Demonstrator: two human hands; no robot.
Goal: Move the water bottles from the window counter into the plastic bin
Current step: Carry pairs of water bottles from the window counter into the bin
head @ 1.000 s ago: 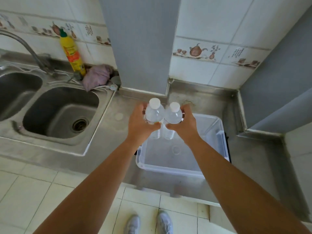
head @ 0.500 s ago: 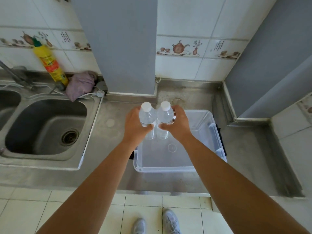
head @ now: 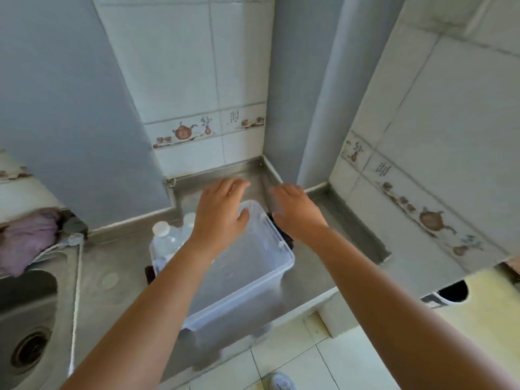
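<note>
Two clear water bottles with white caps stand upright in the left end of the translucent plastic bin [head: 284, 263]: one bottle [head: 164, 239] nearer the front, the other bottle [head: 188, 223] behind it and partly hidden by my left forearm. My left hand [head: 222, 215] hovers above the bin, fingers spread, holding nothing. My right hand [head: 297, 212] is over the bin's far right corner, open too, blurred by motion. Neither hand touches the bottles.
The bin rests on a steel counter [head: 315, 266] in a tiled corner. To the left are a sink [head: 28, 327], a purple cloth [head: 25, 237] and a grey wall panel [head: 70, 122]. At the right, a grey column [head: 304, 94] meets the counter. Floor tiles lie below.
Both hands let go of the two bottles, which now stand in the bin's left end. The hands rose and opened above the bin. The camera view swung to the right.
</note>
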